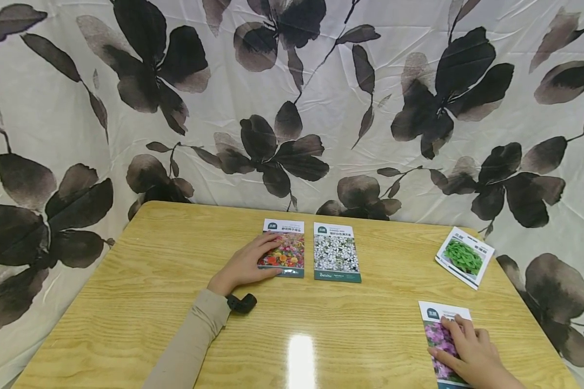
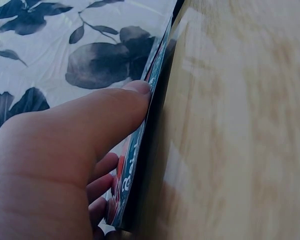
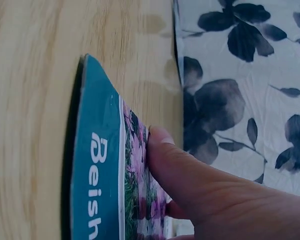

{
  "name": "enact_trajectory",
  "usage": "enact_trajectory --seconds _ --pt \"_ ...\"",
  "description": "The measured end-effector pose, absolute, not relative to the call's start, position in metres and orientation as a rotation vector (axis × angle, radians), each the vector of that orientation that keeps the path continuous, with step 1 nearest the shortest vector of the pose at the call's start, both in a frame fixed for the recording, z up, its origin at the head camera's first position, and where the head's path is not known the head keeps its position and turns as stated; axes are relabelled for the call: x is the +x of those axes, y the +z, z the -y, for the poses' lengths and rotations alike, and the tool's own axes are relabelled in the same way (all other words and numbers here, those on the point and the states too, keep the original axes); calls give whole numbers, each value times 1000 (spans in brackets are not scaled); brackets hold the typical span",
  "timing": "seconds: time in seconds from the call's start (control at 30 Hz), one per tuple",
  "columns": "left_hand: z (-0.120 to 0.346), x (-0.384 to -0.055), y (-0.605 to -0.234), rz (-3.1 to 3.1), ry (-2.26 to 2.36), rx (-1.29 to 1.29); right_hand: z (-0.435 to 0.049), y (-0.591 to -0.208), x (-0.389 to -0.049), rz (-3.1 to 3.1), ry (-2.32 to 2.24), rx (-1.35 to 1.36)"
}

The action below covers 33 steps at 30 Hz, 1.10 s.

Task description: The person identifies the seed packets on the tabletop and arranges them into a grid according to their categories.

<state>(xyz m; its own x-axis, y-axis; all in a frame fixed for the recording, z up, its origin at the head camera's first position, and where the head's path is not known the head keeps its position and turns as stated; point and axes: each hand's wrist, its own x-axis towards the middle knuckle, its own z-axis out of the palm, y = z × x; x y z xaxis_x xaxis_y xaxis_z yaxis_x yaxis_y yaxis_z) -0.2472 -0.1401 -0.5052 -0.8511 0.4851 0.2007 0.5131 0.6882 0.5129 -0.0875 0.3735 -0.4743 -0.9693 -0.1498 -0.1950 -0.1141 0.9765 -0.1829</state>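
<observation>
My left hand [image 1: 247, 263] rests on a seed packet [image 1: 292, 254] with red and orange flowers, on the left part of its face. The thumb [image 2: 125, 107] lies along the packet's green bottom band, and the other fingers spread over its picture. At the front right, my right hand [image 1: 474, 351] lies over a seed packet [image 1: 434, 332] with pink-purple flowers. Its thumb [image 3: 170, 155] presses on the flower picture, while the hand covers the packet's right part. The green band [image 3: 97, 150] reads "Beish", the rest cut off in the right wrist view.
Just right of the left hand's packet lies a white-flower seed packet [image 1: 337, 254]. A green-leaf packet [image 1: 464, 256] sits tilted at the back right. All are on a wooden table [image 1: 165, 281], backed by a floral cloth [image 1: 350, 108].
</observation>
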Motion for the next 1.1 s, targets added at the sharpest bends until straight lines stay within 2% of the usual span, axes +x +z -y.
enact_trajectory --seconds 1.1 --pt "140 -245 -502 2850 -889 -831 -329 -475 -82 -3035 -165 -344"
